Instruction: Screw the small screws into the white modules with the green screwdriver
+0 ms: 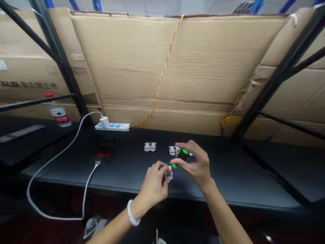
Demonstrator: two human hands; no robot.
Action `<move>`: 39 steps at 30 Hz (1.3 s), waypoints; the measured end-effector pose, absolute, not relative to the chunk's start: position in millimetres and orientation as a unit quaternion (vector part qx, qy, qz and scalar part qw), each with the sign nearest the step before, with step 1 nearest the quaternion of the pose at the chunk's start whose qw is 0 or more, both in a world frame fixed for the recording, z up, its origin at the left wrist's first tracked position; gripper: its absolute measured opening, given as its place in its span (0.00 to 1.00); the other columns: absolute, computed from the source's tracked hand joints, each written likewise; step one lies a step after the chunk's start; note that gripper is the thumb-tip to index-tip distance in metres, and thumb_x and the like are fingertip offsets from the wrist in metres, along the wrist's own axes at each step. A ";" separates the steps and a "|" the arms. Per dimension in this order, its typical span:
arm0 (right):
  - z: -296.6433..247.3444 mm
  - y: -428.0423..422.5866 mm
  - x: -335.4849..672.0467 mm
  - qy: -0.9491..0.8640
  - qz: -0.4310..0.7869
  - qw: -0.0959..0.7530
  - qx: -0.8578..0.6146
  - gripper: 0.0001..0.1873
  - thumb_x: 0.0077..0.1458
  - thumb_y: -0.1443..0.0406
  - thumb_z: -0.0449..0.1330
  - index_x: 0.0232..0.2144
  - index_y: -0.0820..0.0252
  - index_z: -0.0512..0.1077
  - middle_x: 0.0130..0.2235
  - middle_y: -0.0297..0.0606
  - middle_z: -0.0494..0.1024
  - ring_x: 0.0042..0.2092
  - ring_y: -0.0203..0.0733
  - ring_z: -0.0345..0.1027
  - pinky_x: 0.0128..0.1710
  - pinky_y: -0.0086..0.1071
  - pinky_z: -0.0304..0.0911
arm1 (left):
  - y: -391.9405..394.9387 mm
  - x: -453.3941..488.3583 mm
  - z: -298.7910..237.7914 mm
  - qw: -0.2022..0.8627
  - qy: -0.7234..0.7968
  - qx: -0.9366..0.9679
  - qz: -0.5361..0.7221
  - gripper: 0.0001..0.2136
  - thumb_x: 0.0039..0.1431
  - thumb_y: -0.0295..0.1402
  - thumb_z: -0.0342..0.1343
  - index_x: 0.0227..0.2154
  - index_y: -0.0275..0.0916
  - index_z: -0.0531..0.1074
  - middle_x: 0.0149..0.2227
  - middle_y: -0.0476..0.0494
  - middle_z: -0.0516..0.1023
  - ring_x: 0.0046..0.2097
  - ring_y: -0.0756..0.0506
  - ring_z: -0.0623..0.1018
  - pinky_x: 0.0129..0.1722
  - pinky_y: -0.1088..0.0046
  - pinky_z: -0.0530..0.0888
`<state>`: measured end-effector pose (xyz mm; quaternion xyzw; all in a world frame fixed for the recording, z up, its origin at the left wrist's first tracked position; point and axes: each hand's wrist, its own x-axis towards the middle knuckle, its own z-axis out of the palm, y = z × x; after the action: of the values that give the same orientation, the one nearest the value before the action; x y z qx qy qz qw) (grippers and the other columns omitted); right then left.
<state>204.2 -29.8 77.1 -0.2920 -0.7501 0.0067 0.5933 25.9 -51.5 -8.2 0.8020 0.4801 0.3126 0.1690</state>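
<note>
Both hands were held low over the black work surface [236,184], wrists turned inward. The left hand [153,183], a beaded bracelet [132,212] on its wrist, pinched a small white plug-like part [169,173] between thumb and fingers. The right hand [195,166] gripped a black-and-green screwdriver [181,158] in its fingertips, the lower end just beside that part. Only that part was in hand; farther off, a pair of similar white parts [150,146] and another pair [172,150] lay on the surface, and a white power strip [112,126] stood against corrugated cardboard [165,64].

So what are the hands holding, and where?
The right hand grips a black-and-green screwdriver handle around its middle; the left hand pinches a small white part at its side.
</note>
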 end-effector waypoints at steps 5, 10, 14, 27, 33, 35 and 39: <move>77.3 -33.7 205.8 -0.774 -0.003 0.572 -0.270 0.17 0.69 0.59 0.59 0.57 0.55 0.76 0.37 0.40 0.80 0.34 0.42 0.72 0.33 0.35 0.71 | -53.0 26.6 -4.0 0.168 0.484 0.803 0.306 0.10 0.61 0.24 0.59 0.43 0.44 0.73 0.49 0.43 0.75 0.50 0.38 0.76 0.50 0.59 0.72; 81.1 -42.1 209.0 -0.785 0.111 0.549 -0.265 0.19 0.70 0.66 0.53 0.60 0.53 0.74 0.46 0.42 0.84 0.44 0.45 0.80 0.46 0.39 0.75 | -52.7 27.5 -2.6 0.157 0.490 0.804 0.299 0.10 0.61 0.25 0.58 0.44 0.44 0.73 0.50 0.43 0.75 0.50 0.38 0.75 0.49 0.59 0.72; 86.9 -43.8 208.8 -0.774 0.133 0.545 -0.293 0.11 0.66 0.66 0.61 0.49 0.54 0.79 0.41 0.39 0.84 0.41 0.43 0.79 0.43 0.36 0.74 | -51.8 28.3 -4.3 0.151 0.492 0.806 0.292 0.11 0.62 0.26 0.58 0.45 0.44 0.73 0.51 0.43 0.76 0.50 0.38 0.75 0.49 0.60 0.71; 94.2 -41.0 203.1 -0.748 0.074 0.564 -0.341 0.06 0.58 0.62 0.71 0.38 0.55 0.82 0.30 0.33 0.77 0.28 0.35 0.67 0.27 0.30 0.65 | -48.9 38.5 0.3 0.136 0.518 0.800 0.270 0.10 0.58 0.23 0.58 0.40 0.44 0.72 0.50 0.43 0.76 0.51 0.37 0.76 0.46 0.61 0.69; 90.7 -35.7 197.5 -0.728 0.008 0.589 -0.351 0.06 0.56 0.63 0.73 0.34 0.56 0.80 0.29 0.33 0.76 0.26 0.34 0.64 0.26 0.29 0.64 | -47.5 36.5 1.4 0.154 0.513 0.800 0.271 0.10 0.57 0.22 0.59 0.40 0.43 0.72 0.47 0.45 0.76 0.50 0.39 0.76 0.46 0.62 0.69; 90.6 -34.7 194.6 -0.721 -0.032 0.598 -0.350 0.06 0.57 0.64 0.72 0.31 0.56 0.78 0.27 0.32 0.74 0.25 0.34 0.63 0.25 0.30 0.62 | -47.5 36.1 2.1 0.156 0.516 0.799 0.268 0.10 0.57 0.22 0.59 0.39 0.43 0.72 0.47 0.45 0.76 0.50 0.38 0.76 0.46 0.61 0.69; 93.1 -34.8 188.9 -0.713 -0.088 0.603 -0.348 0.09 0.58 0.67 0.68 0.27 0.55 0.74 0.24 0.29 0.69 0.24 0.33 0.60 0.25 0.29 0.60 | -47.8 36.0 2.2 0.161 0.516 0.796 0.271 0.09 0.58 0.22 0.60 0.38 0.42 0.72 0.47 0.46 0.76 0.50 0.38 0.76 0.46 0.61 0.69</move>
<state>188.9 -34.8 93.1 -0.3479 -0.7126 -0.0879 0.6029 36.0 -47.8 2.2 0.7964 0.5161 0.2711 0.1608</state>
